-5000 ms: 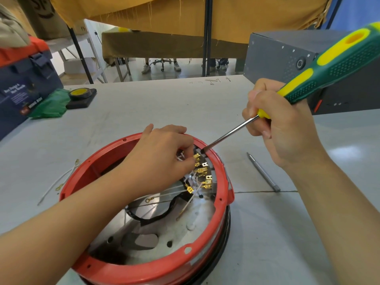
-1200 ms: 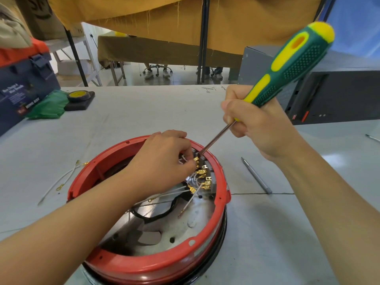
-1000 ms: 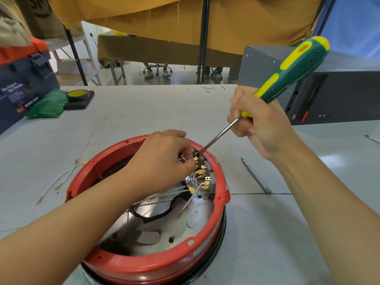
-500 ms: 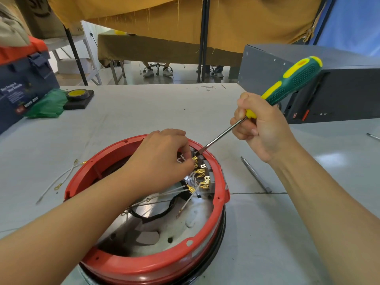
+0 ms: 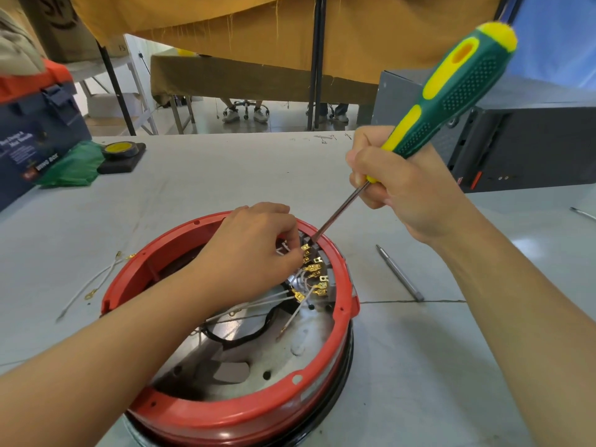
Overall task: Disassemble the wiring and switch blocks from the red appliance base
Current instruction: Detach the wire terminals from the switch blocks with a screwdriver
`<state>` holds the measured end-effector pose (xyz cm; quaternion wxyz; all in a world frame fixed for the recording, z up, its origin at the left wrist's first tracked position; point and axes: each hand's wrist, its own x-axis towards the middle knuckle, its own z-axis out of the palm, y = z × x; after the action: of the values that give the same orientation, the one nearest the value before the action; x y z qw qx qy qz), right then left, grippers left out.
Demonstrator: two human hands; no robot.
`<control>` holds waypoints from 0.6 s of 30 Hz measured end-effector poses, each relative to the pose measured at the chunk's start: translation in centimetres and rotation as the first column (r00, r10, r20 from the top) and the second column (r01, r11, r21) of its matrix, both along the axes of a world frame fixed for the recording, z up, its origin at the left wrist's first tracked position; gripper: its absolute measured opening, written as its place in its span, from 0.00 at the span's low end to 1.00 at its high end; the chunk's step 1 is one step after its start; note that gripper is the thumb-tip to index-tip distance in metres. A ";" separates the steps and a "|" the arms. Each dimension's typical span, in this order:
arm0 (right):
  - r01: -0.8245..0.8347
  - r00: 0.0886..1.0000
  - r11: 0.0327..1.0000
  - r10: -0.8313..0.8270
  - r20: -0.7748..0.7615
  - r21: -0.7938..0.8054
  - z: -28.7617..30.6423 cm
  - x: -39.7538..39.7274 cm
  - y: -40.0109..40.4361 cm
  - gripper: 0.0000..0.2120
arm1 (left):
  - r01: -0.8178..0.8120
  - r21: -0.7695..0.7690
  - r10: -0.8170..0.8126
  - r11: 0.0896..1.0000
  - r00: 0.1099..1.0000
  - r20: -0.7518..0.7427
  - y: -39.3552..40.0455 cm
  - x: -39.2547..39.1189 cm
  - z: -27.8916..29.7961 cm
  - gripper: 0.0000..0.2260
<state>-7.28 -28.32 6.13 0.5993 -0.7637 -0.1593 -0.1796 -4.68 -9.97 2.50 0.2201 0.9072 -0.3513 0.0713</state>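
Observation:
The round red appliance base [image 5: 232, 417] sits upside down on the grey table, its metal floor showing. Inside its far right wall is the switch block with gold terminals [image 5: 314, 272], and white wires [image 5: 258, 303] run from it. My left hand [image 5: 254, 250] reaches into the base and pinches the top of that block beside the terminals. My right hand [image 5: 403, 185] grips a green and yellow screwdriver [image 5: 451, 82]. Its shaft slants down-left, and the tip sits at the block's upper corner by the rim.
A grey metal pen-like tool [image 5: 400, 274] lies right of the base. Loose white wires with ring lugs [image 5: 93, 282] lie to its left. A dark computer case [image 5: 516, 140] stands at right. A blue toolbox [image 5: 29, 130], green cloth and yellow tape roll [image 5: 119, 150] are at far left.
The screwdriver handle has swung up and steeper since half a second ago, with its tip staying at the switch block. My left hand keeps its hold in the base.

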 end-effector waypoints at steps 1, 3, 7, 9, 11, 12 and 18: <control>-0.007 1.000 0.999 0.007 0.007 -0.045 0.3 0.0 0.2 0.13 | 0.002 0.001 -0.002 1.000 1.000 0.003 0.0 0.0 0.0 0.05; -0.017 1.000 0.990 0.019 0.012 -0.139 0.9 -0.1 0.6 0.13 | 0.006 -0.002 -0.006 1.000 1.000 0.003 0.0 0.1 -0.1 0.05; -0.034 0.999 0.983 0.032 -0.014 -0.181 1.4 0.1 0.9 0.12 | 0.008 0.002 -0.008 1.000 1.000 0.003 0.1 0.1 0.0 0.05; -0.042 0.998 0.992 0.037 -0.041 -0.116 1.3 0.3 0.7 0.13 | 0.010 0.000 -0.010 1.000 1.000 -0.002 0.1 0.1 0.0 0.05; -0.047 0.992 0.998 0.042 -0.117 -0.040 0.3 0.5 0.6 0.14 | 0.008 -0.009 -0.009 1.000 1.000 -0.004 0.1 0.0 0.0 0.05; -0.033 0.986 0.999 0.031 -0.163 -0.007 -0.5 0.6 0.8 0.13 | 0.007 -0.010 -0.008 1.000 1.000 -0.005 0.0 0.0 0.0 0.05; 0.089 0.984 0.983 -0.062 -0.165 0.159 -2.7 0.4 0.8 0.12 | 0.019 -0.014 -0.019 1.000 1.000 -0.007 0.0 0.1 -0.1 0.05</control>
<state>-6.89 -27.55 3.44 0.6643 -0.7286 -0.0663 -0.1532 -4.57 -9.99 2.37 0.2284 0.9025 -0.3587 0.0683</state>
